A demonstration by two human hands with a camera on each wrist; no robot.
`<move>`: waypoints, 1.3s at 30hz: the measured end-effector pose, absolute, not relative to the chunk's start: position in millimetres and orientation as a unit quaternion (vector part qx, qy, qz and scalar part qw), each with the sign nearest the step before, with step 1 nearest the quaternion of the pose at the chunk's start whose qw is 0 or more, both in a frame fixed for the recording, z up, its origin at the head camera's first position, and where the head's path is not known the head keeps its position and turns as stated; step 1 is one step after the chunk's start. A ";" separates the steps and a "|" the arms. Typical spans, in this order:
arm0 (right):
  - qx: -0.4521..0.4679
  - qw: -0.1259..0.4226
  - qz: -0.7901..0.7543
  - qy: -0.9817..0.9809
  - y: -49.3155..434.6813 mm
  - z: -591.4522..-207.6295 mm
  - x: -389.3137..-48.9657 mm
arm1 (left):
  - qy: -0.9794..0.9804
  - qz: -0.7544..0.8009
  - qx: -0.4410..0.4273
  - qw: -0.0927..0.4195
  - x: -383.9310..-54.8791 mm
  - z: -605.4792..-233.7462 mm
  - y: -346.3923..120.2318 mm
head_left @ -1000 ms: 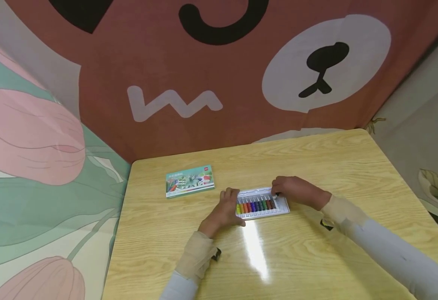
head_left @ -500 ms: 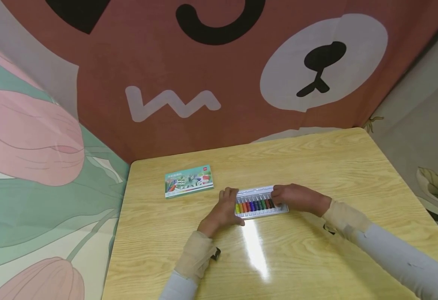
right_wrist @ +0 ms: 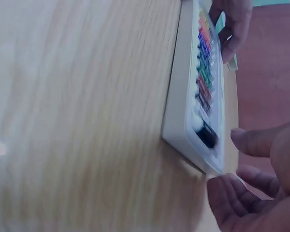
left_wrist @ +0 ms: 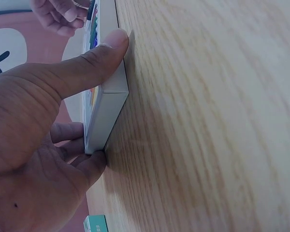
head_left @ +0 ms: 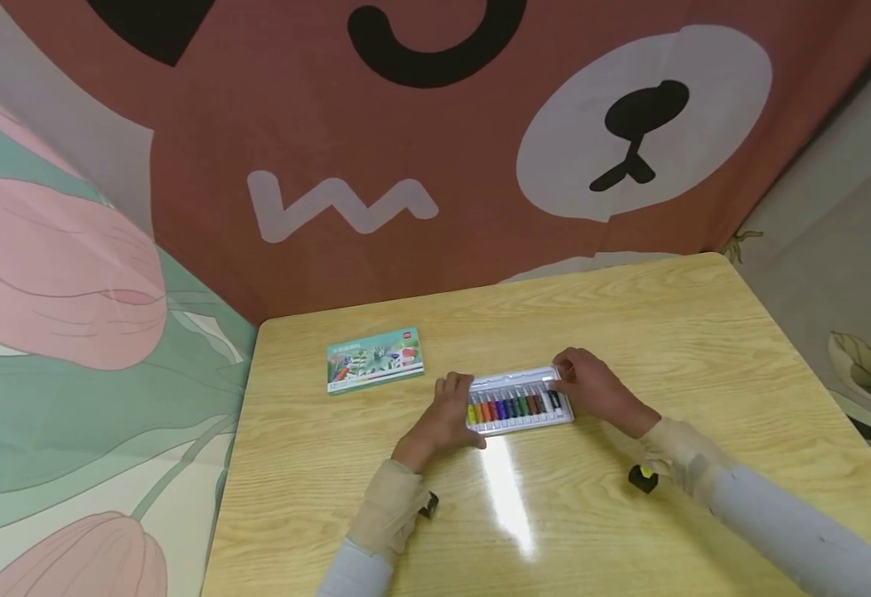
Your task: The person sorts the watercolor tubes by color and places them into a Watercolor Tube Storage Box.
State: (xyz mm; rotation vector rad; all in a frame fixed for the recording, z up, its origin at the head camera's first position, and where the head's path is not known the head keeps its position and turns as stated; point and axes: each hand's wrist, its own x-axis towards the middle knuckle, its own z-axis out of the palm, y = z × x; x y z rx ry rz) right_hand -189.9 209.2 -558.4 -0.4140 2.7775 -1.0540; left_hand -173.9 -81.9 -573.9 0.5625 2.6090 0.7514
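A shallow white tray [head_left: 522,428] lies on the wooden table, with a row of small coloured paint tubes [head_left: 510,407] in it, running from yellow to brown. White and black tubes [head_left: 555,400] fill the row's right end; the black tube [right_wrist: 208,135] also shows in the right wrist view. My left hand [head_left: 444,419] grips the tray's left end, thumb along the front wall [left_wrist: 113,77] and fingers round the far corner. At the back right corner, my right hand [head_left: 592,385] has its thumb and fingers apart, fingertips right by the tray's edge, holding nothing.
A teal printed box [head_left: 375,361] lies on the table [head_left: 316,464] behind and left of the tray. A cloth with a bear print [head_left: 405,166] hangs along the table's back edge, and a floral cloth [head_left: 92,414] hangs on the left.
My right hand pressed down at the row's right end, then let go and drew back toward the tray's far right corner, uncovering the white and black tubes. My left hand stays put.
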 end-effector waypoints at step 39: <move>0.063 0.234 -0.489 0.838 212.9 -563.3 -202.9 | 0.926 0.260 0.198 0.188 -175.8 -573.6 -81.1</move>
